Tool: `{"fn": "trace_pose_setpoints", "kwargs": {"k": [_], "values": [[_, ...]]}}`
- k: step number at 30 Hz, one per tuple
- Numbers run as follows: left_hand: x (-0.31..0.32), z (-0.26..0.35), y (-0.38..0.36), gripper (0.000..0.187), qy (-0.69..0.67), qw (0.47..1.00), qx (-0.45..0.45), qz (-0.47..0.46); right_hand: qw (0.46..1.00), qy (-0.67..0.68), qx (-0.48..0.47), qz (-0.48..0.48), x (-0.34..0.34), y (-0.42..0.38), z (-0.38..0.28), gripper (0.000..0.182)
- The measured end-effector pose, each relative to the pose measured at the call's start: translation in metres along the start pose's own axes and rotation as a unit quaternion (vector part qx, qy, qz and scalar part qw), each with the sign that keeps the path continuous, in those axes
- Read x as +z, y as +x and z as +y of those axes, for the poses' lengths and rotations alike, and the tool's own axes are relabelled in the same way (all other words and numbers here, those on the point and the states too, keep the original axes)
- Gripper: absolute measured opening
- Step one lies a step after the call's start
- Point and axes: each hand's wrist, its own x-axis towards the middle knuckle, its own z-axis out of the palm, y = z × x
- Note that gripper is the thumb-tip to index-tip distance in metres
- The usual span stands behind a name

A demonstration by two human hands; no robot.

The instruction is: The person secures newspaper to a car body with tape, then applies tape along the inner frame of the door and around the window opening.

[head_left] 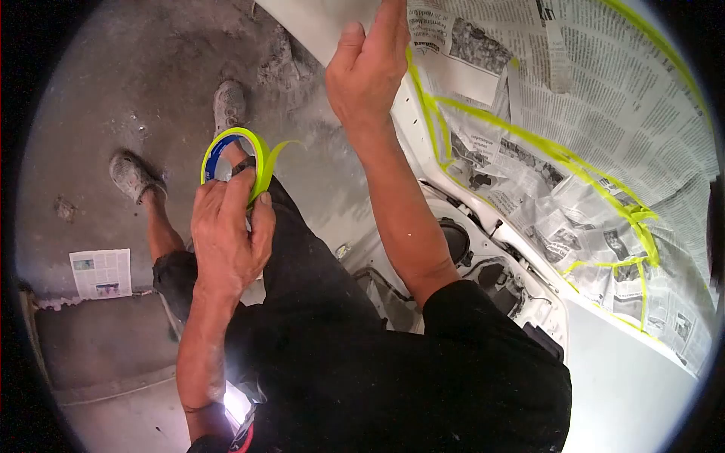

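Gripped in my left hand (230,234) is a roll of neon yellow-green tape (263,162) with a blue inner core, and a short loose end of tape sticks out to its right. My right hand (368,75) is raised at the top centre, its fingers stretched up along the edge of a white panel (313,26). Beside it on the right, newspaper sheets (604,121) cover a large surface, bordered by strips of the same yellow-green tape (513,130). No object shows in my right hand.
Below the papered surface is a white car body part (555,302) with round openings and dark fittings. A newspaper sheet (100,273) lies on the grey floor (98,83) at the left. My feet in clogs (133,175) stand on the floor.
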Motion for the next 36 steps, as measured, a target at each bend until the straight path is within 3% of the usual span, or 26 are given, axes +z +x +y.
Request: {"fn": "trace_pose_setpoints", "kwargs": {"k": [2,5,8,14,23,26,29,31,36], "values": [[0.000,0.001,0.000,0.027,-0.004,1.000,0.002,-0.003,0.999,-0.032,-0.010,0.023,-0.011,0.008,-0.015,0.052],[-0.005,0.002,0.002,0.027,-0.004,1.000,0.010,0.005,1.000,0.027,-0.002,-0.013,-0.010,-0.021,0.008,0.059],[-0.011,0.001,0.003,0.027,0.008,1.000,0.002,0.007,0.999,-0.025,0.018,-0.043,-0.012,-0.037,0.025,0.063],[-0.013,0.001,0.005,0.029,0.001,1.000,-0.013,0.003,1.000,-0.002,0.011,-0.027,-0.013,-0.034,0.049,0.057],[-0.013,0.008,0.024,0.029,0.000,1.000,0.005,0.021,0.984,-0.150,-0.045,-0.082,-0.032,-0.046,0.083,0.054],[-0.014,0.012,0.026,0.026,-0.006,1.000,-0.001,-0.014,0.986,-0.112,0.030,-0.123,-0.052,-0.048,0.070,0.052],[-0.013,0.025,0.033,0.025,-0.002,0.999,0.012,-0.030,0.966,0.179,0.108,-0.151,-0.095,-0.027,-0.008,0.048],[-0.012,0.034,0.041,0.025,0.009,0.998,0.055,-0.038,0.958,0.204,0.107,-0.171,-0.107,-0.017,-0.056,0.041],[-0.009,0.047,0.040,0.027,-0.004,0.996,0.074,-0.046,0.931,0.228,0.094,-0.269,-0.123,-0.018,-0.059,0.021]]}}
